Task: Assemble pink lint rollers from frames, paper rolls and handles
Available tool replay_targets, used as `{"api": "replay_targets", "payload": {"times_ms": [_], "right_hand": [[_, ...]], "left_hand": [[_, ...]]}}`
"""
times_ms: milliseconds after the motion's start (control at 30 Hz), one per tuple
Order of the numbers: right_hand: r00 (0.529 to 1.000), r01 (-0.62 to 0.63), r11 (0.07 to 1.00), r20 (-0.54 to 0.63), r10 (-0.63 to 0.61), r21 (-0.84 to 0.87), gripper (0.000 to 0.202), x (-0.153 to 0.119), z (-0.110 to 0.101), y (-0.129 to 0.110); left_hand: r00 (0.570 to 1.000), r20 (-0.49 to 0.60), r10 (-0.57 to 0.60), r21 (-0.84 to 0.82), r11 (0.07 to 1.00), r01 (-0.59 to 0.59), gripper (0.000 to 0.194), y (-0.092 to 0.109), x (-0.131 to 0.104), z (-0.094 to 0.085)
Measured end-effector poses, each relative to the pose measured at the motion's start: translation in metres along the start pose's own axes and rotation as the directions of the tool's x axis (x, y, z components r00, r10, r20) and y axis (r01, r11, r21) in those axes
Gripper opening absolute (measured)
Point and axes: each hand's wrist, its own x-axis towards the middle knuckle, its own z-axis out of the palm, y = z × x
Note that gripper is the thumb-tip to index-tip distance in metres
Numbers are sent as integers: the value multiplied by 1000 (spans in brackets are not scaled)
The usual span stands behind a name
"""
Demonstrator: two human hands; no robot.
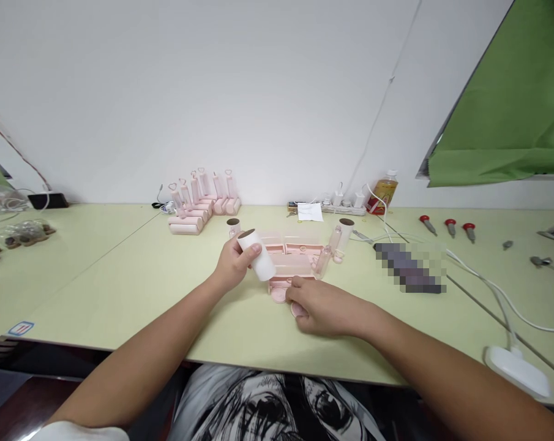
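Note:
My left hand (232, 264) is wrapped round a white lint roller refill (262, 264), held tilted above the table with its brown cardboard core facing up. Lower and to the right, my right hand (325, 307) has its fingers closed on a round pink cap (297, 310), partly covered by them. Another round pink cap (279, 295) lies just left of those fingers. Behind the hands are open pink lint roller cases (292, 264) with clear covers. Clear pink handles (322, 260) and a standing white roll (345, 231) are to their right.
Several assembled pink lint rollers (189, 211) are grouped at the back left. A power strip (345, 208), drink bottle (384, 193) and blurred dark object (409, 269) are to the right. Red-handled tools (450, 226) and white cables lie farther right. The table's front edge runs near my lap.

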Motion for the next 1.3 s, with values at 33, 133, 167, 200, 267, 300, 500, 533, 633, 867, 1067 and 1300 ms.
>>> {"api": "replay_targets", "payload": {"times_ms": [33, 133, 167, 200, 267, 300, 500, 533, 633, 867, 1067, 1300], "right_hand": [[1000, -1, 1000, -5, 1, 5, 12, 0, 0, 0], [999, 16, 999, -28, -16, 28, 9, -1, -2, -2], [999, 36, 999, -32, -35, 38, 9, -1, -3, -3], [998, 62, 997, -35, -61, 51, 8, 0, -4, -4], [994, 108, 991, -37, -105, 79, 8, 0, -5, -5], [993, 118, 989, -36, -115, 93, 8, 0, -6, -6], [979, 173, 966, -144, -147, 190, 11, 2, -9, -2], [962, 210, 952, -219, -161, 224, 10, 2, -10, 0], [832, 343, 900, -532, -157, 270, 8, 3, -11, 4], [517, 290, 934, -855, 32, 210, 16, 9, -6, 6], [548, 259, 945, -836, 27, 200, 22, 12, 1, -2], [623, 294, 943, -779, -65, 156, 39, 13, 3, 0]], "left_hand": [[1000, -20, 17, 13, 1000, -16, 42, 0, 0, 0], [996, -76, 52, 38, 998, -50, 39, 0, 0, 0], [995, -88, 50, 39, 998, -46, 38, -1, 0, -1], [995, -93, 40, 36, 999, -37, 37, -1, 0, -1], [996, -88, 21, 27, 999, -18, 37, -2, 1, -1], [996, -84, 16, 26, 1000, -14, 37, -3, 1, -1], [999, -15, 46, 79, 996, -44, 35, 0, -1, -1], [998, 28, 54, 112, 992, -57, 35, 2, -2, -1], [973, 208, 104, 209, 967, -148, 35, 10, -6, 1], [833, 520, 190, 177, 930, -322, 41, 19, -12, 7], [796, 569, 207, 98, 944, -316, 44, 16, -15, 8], [829, 529, 182, 84, 961, -264, 43, 12, -15, 8]]}}
